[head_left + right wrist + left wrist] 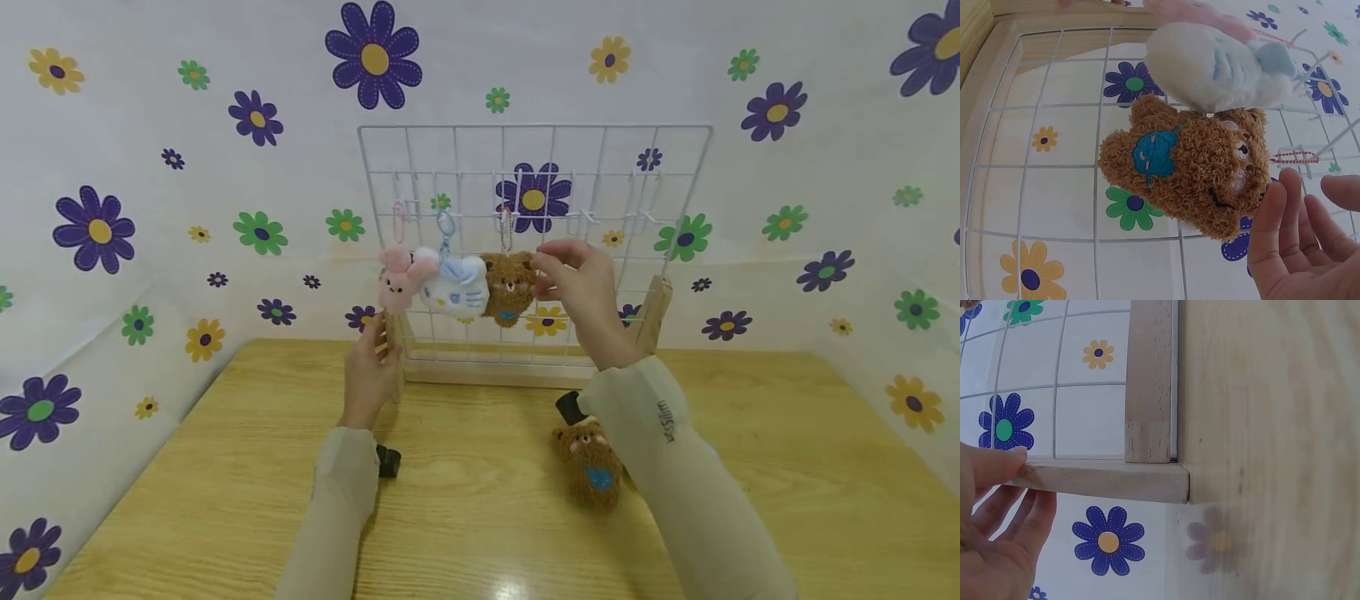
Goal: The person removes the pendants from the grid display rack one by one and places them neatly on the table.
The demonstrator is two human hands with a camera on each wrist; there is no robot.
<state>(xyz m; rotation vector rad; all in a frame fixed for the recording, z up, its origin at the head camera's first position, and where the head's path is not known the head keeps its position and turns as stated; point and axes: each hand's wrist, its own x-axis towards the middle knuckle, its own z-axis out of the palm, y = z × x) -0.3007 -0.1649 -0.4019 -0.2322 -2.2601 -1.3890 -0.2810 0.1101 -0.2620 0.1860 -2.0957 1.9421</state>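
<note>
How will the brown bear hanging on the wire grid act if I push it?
The brown bear would probably swing or twist rather than stay put, since it dangles from a thin beaded loop. Its curly, fluffy pile suggests a soft, squashy body that shouldn't be slippery. It may also bump the white plush crowded right beside it.

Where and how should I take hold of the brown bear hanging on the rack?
Probably hold the hanging bear around its rounded, fuzzy body, coming from the right in the head view: the white plush crowds the other side, and the chain rises from its top.
</note>
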